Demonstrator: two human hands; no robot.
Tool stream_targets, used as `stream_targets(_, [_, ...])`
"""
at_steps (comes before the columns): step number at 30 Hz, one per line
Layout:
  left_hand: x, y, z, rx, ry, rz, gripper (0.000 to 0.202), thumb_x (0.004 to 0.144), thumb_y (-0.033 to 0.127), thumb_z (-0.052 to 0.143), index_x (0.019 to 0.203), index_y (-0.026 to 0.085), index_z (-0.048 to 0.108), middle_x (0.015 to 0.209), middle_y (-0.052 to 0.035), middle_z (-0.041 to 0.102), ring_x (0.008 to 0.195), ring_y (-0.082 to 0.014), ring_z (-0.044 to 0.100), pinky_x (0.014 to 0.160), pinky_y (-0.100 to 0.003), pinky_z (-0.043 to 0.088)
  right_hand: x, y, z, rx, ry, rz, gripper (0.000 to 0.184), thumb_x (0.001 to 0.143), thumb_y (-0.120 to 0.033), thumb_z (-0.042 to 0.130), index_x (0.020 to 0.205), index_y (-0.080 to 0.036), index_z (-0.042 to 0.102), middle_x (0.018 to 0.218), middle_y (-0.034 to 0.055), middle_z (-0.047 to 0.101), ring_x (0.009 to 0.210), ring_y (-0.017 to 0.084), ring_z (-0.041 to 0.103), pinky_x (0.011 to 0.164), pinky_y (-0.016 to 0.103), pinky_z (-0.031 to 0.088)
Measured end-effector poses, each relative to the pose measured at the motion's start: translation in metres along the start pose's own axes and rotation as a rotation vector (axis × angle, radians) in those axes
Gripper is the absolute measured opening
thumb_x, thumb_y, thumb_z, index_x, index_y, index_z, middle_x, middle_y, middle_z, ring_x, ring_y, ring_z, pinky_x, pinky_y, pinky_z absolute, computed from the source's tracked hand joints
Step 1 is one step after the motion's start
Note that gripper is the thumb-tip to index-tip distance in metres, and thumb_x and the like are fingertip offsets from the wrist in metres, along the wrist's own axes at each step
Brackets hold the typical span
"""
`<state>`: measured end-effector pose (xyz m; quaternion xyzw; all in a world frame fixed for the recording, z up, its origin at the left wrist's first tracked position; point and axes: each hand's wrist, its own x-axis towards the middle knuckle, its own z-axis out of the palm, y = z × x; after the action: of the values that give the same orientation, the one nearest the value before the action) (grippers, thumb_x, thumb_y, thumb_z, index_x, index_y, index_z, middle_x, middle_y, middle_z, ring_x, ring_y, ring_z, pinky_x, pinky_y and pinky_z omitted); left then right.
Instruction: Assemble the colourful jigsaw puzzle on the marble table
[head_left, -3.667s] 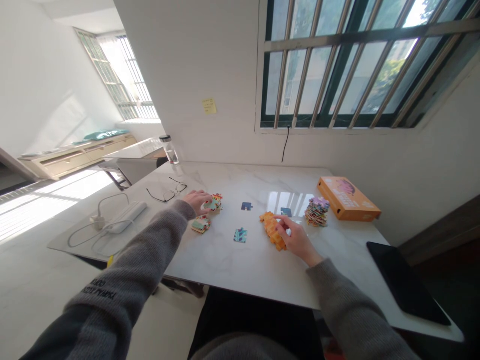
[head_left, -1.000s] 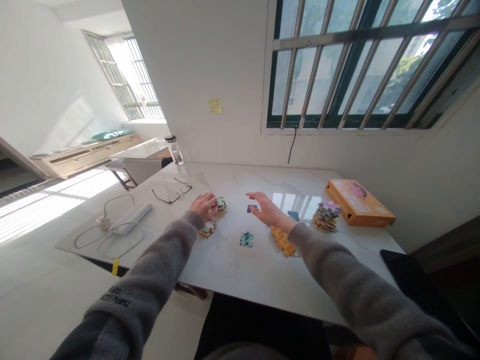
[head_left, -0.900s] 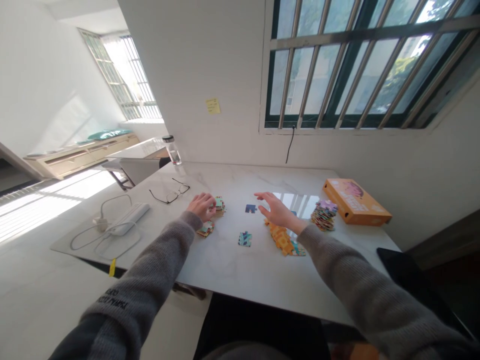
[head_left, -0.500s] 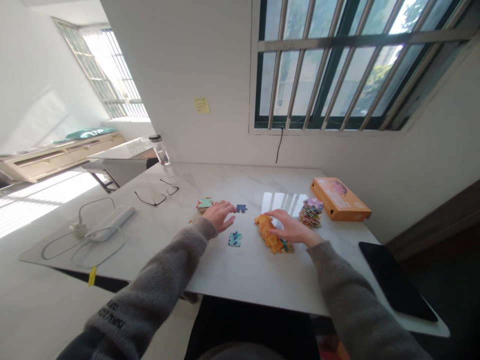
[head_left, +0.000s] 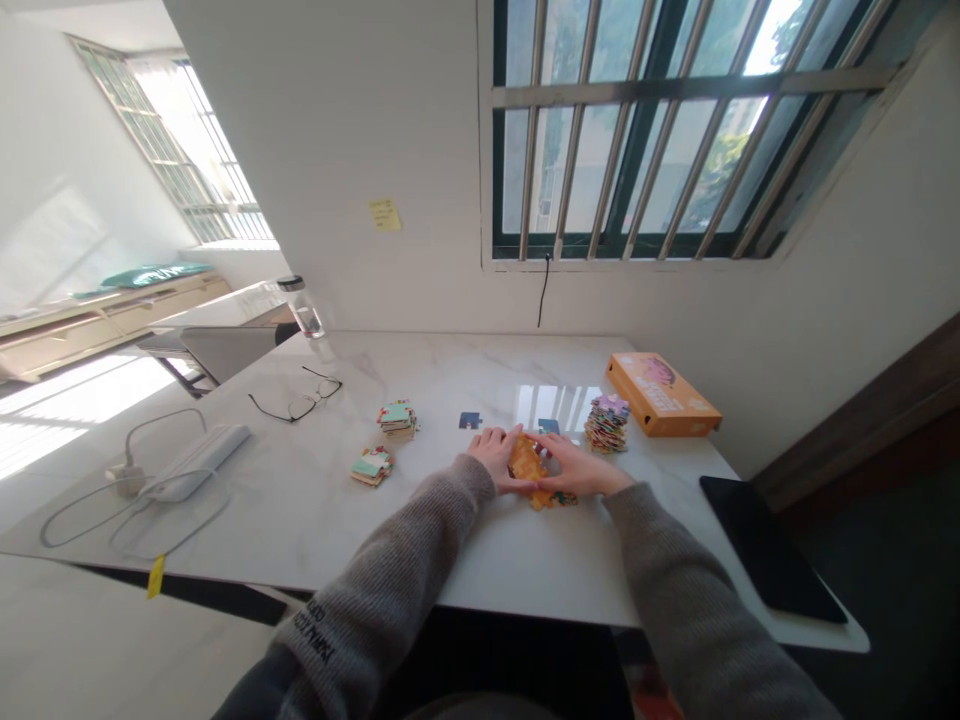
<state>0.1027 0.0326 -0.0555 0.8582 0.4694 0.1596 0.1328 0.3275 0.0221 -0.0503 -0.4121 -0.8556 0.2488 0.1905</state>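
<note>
My left hand (head_left: 495, 460) and my right hand (head_left: 581, 468) are curved around the orange puzzle pieces (head_left: 527, 460), which are on the white table (head_left: 510, 570) between them; whether my fingers grip these pieces firmly or only touch them, I cannot tell. Just beyond lie a dark blue piece (head_left: 469, 420) and another blue piece (head_left: 548, 426). To my right stands a tall stack of pieces (head_left: 607, 426), near the orange box (head_left: 675, 405).

Thin black-framed eyeglasses (head_left: 302, 407) lie unfolded between a clear, dark-lidded bottle (head_left: 304, 308) and a white, oblong power strip (head_left: 201, 462); a yellow paper note (head_left: 385, 214) sticks to the white wall (head_left: 405, 110).
</note>
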Motion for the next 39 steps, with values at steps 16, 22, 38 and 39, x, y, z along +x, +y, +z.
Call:
stream_targets(16, [0.001,-0.009,0.013,-0.695,0.028,0.165,0.084,0.071,0.034,0.081,0.143,0.025,0.04,0.124,-0.012,0.046,0.109,-0.0266,0.059,0.089,-0.042,0.056,-0.004,-0.011,0.003,0.243,0.07,0.057,0.081,0.085,-0.04,0.069,0.154,-0.02,0.032,0.11,0.0084,0.067,0.097,0.023,0.064,0.091,0.039,0.053])
stream_targets(22, [-0.001,-0.005,0.003,-0.958,0.014,0.187,0.075,0.072,0.031,0.081,0.136,0.019,0.044,0.124,-0.0138,0.059,0.113,-0.028,0.063,0.096,-0.042,0.053,0.005,-0.025,0.01,0.341,0.202,0.0,0.063,0.086,-0.036,0.066,0.144,-0.02,0.046,0.114,0.0084,0.065,0.088,0.019,0.062,0.084,0.037,0.055])
stream_targets(38, [-0.002,-0.019,0.008,-0.718,0.18,0.169,0.072,0.071,0.024,0.072,0.134,0.02,0.038,0.117,-0.0108,0.06,0.105,-0.0251,0.064,0.098,-0.045,0.051,0.014,-0.018,0.031,0.383,0.258,0.035,0.045,0.087,-0.021,0.059,0.132,-0.02,0.053,0.114,0.0084,0.068,0.089,0.019,0.066,0.082,0.037,0.056])
stream_targets(39, [-0.003,-0.018,0.01,-0.659,0.216,0.19,0.074,0.071,0.024,0.072,0.136,0.02,0.038,0.119,-0.012,0.059,0.108,-0.0266,0.062,0.101,-0.047,0.049,0.013,-0.02,0.031,0.409,0.264,0.045,0.044,0.086,-0.021,0.061,0.13,-0.02,0.054,0.113,0.0085,0.068,0.088,0.019,0.066,0.08,0.037,0.056])
